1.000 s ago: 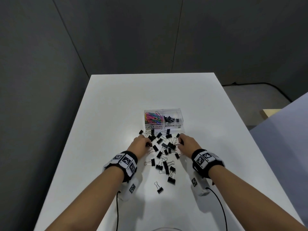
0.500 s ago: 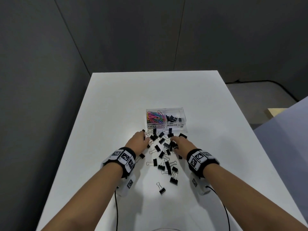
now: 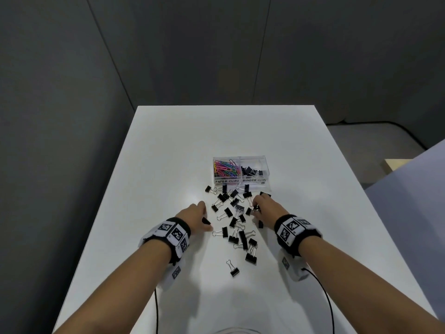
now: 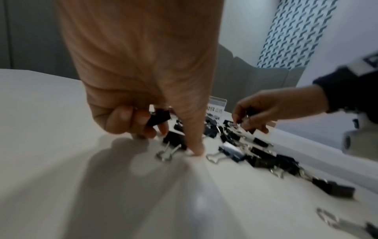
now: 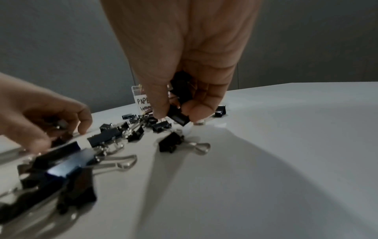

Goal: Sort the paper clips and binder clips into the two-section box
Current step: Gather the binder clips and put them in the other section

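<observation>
Left hand (image 3: 196,214) has pulled back toward the person since a second ago, fingers curling round a black binder clip (image 4: 158,117). Right hand (image 3: 265,207) is pinching several clips (image 5: 180,103) over the pile (image 3: 237,221). Box (image 3: 240,180) is sitting just beyond on the table (image 3: 168,153); paper clips (image 3: 225,167) are filling its left section.

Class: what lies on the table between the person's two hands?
Loose black binder clips, scattered between the left hand and right hand; the head view shows it best.
</observation>
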`<act>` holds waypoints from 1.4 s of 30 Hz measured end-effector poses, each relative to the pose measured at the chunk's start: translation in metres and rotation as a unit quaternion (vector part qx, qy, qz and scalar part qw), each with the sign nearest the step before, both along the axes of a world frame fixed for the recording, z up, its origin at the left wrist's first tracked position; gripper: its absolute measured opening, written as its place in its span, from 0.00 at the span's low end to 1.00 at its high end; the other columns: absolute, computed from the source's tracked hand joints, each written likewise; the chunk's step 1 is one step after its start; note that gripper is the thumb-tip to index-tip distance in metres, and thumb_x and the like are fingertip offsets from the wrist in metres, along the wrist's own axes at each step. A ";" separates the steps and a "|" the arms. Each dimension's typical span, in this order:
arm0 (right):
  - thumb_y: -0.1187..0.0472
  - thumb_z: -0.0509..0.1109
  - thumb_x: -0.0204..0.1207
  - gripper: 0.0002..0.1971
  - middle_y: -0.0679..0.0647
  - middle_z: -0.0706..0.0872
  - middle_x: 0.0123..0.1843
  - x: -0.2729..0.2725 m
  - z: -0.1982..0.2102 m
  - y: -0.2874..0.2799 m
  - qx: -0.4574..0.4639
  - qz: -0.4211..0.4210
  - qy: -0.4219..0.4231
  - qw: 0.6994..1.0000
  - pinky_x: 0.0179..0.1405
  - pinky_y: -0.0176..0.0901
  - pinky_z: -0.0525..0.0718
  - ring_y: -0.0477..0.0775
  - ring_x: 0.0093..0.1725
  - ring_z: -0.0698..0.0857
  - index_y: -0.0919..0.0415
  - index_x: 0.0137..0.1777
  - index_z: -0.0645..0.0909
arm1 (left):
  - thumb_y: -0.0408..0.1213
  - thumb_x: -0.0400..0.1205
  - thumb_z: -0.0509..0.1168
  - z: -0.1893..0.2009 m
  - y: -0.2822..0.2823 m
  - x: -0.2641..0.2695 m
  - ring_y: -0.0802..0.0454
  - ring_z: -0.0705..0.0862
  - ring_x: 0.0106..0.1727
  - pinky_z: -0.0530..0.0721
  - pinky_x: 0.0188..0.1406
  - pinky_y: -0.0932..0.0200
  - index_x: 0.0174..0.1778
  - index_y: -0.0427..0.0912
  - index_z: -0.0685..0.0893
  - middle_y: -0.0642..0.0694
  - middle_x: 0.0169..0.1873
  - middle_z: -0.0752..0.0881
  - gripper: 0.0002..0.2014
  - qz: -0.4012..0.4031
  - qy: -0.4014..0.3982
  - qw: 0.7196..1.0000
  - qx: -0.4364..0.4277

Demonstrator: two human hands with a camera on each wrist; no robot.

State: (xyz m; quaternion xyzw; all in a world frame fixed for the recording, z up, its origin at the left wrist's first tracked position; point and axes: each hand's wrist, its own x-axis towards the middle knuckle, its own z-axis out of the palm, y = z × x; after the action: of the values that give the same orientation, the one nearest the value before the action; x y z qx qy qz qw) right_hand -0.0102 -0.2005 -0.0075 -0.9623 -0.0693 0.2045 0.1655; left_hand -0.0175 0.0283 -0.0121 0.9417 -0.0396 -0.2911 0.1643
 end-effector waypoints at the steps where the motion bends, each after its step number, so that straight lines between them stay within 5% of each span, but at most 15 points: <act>1: 0.60 0.63 0.81 0.14 0.61 0.74 0.65 0.000 0.003 -0.001 0.008 -0.004 -0.003 1.000 0.55 0.47 0.77 0.62 0.57 0.80 0.66 0.62 0.73 | 0.46 0.78 0.68 -0.002 -0.002 -0.002 0.47 0.79 0.47 0.76 0.44 0.57 0.60 0.39 0.72 0.43 0.51 0.79 0.21 -0.007 -0.014 1.000 0.000; 5: 0.58 0.63 0.81 0.13 0.62 0.78 0.60 0.004 0.017 -0.010 0.047 -0.032 -0.023 0.998 0.52 0.44 0.77 0.58 0.49 0.79 0.66 0.59 0.74 | 0.41 0.83 0.59 -0.004 -0.007 -0.004 0.40 0.82 0.54 0.81 0.54 0.50 0.59 0.38 0.75 0.39 0.58 0.79 0.13 -0.061 -0.078 0.995 0.020; 8: 0.59 0.64 0.81 0.12 0.59 0.80 0.56 0.017 0.032 -0.018 0.108 -0.081 -0.039 0.990 0.53 0.44 0.82 0.58 0.51 0.82 0.67 0.58 0.75 | 0.40 0.85 0.52 -0.002 -0.012 -0.002 0.38 0.83 0.53 0.81 0.51 0.49 0.61 0.35 0.75 0.37 0.57 0.79 0.15 -0.111 -0.111 0.987 0.045; 12: 0.59 0.63 0.81 0.11 0.61 0.81 0.57 0.052 0.047 -0.020 0.144 -0.107 -0.108 0.978 0.56 0.46 0.81 0.58 0.53 0.82 0.66 0.58 0.76 | 0.40 0.84 0.54 0.007 -0.016 0.016 0.39 0.83 0.55 0.81 0.53 0.51 0.60 0.34 0.77 0.37 0.58 0.80 0.15 -0.132 -0.069 0.987 0.065; 19: 0.60 0.64 0.80 0.18 0.63 0.80 0.66 0.097 0.048 -0.004 0.127 -0.085 -0.073 0.985 0.62 0.50 0.79 0.61 0.62 0.82 0.63 0.69 0.73 | 0.32 0.79 0.59 0.047 -0.039 0.055 0.49 0.76 0.39 0.71 0.31 0.64 0.41 0.39 0.79 0.44 0.40 0.79 0.04 -0.166 -0.080 0.983 -0.015; 22: 0.59 0.62 0.81 0.20 0.58 0.78 0.70 0.098 0.043 -0.007 0.102 -0.082 -0.080 0.988 0.63 0.50 0.77 0.59 0.63 0.81 0.59 0.72 0.70 | 0.34 0.79 0.60 0.059 -0.058 0.073 0.47 0.80 0.43 0.76 0.40 0.60 0.45 0.35 0.83 0.41 0.44 0.82 0.08 -0.172 -0.123 0.975 -0.071; 29: 0.64 0.58 0.80 0.11 0.58 0.85 0.58 0.057 0.021 -0.036 0.079 -0.139 -0.105 0.982 0.52 0.46 0.79 0.59 0.54 0.83 0.61 0.58 0.79 | 0.33 0.83 0.56 0.067 -0.112 0.117 0.41 0.83 0.52 0.77 0.48 0.54 0.59 0.37 0.81 0.39 0.57 0.79 0.13 -0.196 -0.196 0.958 -0.078; 37: 0.67 0.58 0.80 0.24 0.51 0.69 0.80 0.018 -0.013 -0.055 0.033 0.013 -0.054 0.998 0.74 0.45 0.71 0.54 0.75 0.71 0.54 0.76 0.67 | 0.34 0.85 0.56 0.051 -0.126 0.133 0.44 0.78 0.67 0.78 0.60 0.50 0.67 0.41 0.78 0.43 0.68 0.78 0.16 -0.258 -0.200 0.945 -0.006; 42: 0.70 0.57 0.78 0.33 0.50 0.52 0.85 0.019 -0.008 -0.049 -0.070 0.123 -0.030 0.990 0.77 0.49 0.68 0.55 0.81 0.61 0.54 0.82 0.53 | 0.33 0.84 0.54 0.045 -0.100 0.096 0.46 0.82 0.59 0.80 0.50 0.52 0.60 0.42 0.82 0.45 0.58 0.83 0.14 -0.298 -0.244 0.923 -0.014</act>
State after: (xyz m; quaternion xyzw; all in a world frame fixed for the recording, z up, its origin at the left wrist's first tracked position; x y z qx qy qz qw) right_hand 0.0086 -0.2497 -0.0155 -0.9614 -0.1773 0.1984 0.0694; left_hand 0.0789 -0.0715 0.0324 0.9260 -0.3608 -0.0873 0.0684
